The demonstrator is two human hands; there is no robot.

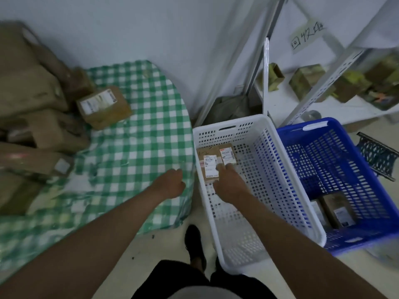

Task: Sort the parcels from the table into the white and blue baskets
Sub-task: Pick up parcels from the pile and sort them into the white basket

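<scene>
Now two parcels (210, 164) lie side by side at the far end of the white basket (280, 169), and my right hand (230, 183) reaches in with its fingertips on their near edges; I cannot tell whether it pinches one. My left hand (171, 184) hovers over the checked cloth (140, 137) at the table's edge, fingers curled and holding nothing. More parcels (103, 106) sit piled on the table's left. The blue basket (336, 169) stands right of the white one, boxes (340, 210) in its near corner.
</scene>
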